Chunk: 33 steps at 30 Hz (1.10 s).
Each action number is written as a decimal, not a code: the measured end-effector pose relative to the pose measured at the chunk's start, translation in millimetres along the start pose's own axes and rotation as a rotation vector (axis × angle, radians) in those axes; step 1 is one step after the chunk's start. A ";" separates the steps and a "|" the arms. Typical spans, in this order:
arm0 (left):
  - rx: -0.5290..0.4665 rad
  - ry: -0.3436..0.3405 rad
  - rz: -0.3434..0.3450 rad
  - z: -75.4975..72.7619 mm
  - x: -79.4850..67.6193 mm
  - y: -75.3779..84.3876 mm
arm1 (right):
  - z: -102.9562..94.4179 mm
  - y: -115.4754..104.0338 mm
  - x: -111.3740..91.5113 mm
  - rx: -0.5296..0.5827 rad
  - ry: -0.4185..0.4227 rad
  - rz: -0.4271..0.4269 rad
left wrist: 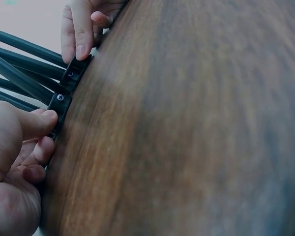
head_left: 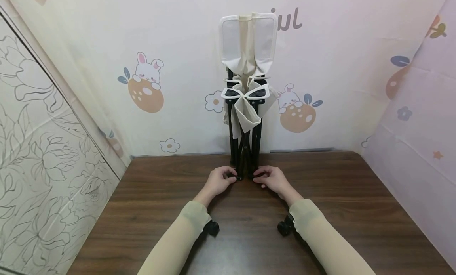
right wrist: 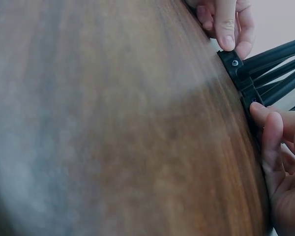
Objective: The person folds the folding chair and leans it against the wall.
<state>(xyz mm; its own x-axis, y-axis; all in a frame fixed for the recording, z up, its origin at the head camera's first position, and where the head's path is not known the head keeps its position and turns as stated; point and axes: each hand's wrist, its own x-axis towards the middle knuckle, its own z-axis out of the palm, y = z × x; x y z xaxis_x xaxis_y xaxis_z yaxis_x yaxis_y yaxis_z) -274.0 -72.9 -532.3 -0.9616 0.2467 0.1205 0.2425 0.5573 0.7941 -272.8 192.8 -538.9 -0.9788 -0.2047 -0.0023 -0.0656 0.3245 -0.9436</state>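
A folded camp chair (head_left: 246,69) with cream fabric and black tubular legs stands upright at the back of the wooden table. Its legs are bunched together, ending in black plastic feet with screws. My left hand (head_left: 221,180) pinches the left front foot (left wrist: 59,104) between thumb and fingers. On the other side, my right hand (head_left: 273,180) grips the right front foot (left wrist: 74,71) at its outer end. In the right wrist view, fingertips (right wrist: 258,110) of my right hand press on that foot, and the two feet sit side by side, low at the tabletop.
The dark wood table (head_left: 242,235) extends toward me and to both sides. Behind the chair hangs a pale printed cloth (head_left: 185,69) with rabbits and flowers. A flower-patterned panel (head_left: 46,148) borders the left, and another printed cloth (head_left: 413,148) the right.
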 end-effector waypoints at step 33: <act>-0.008 -0.052 0.011 -5.8 -4.8 -3.2 | 1.4 -3.5 -3.0 -0.005 -0.011 0.022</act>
<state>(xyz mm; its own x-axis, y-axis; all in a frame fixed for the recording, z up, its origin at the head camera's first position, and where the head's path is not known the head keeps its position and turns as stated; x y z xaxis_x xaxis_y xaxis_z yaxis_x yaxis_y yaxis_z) -270.9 -80.5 -532.0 -0.9509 0.2935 0.0984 0.2518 0.5484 0.7974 -269.3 191.0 -536.0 -0.9778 -0.2079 -0.0272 -0.0447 0.3332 -0.9418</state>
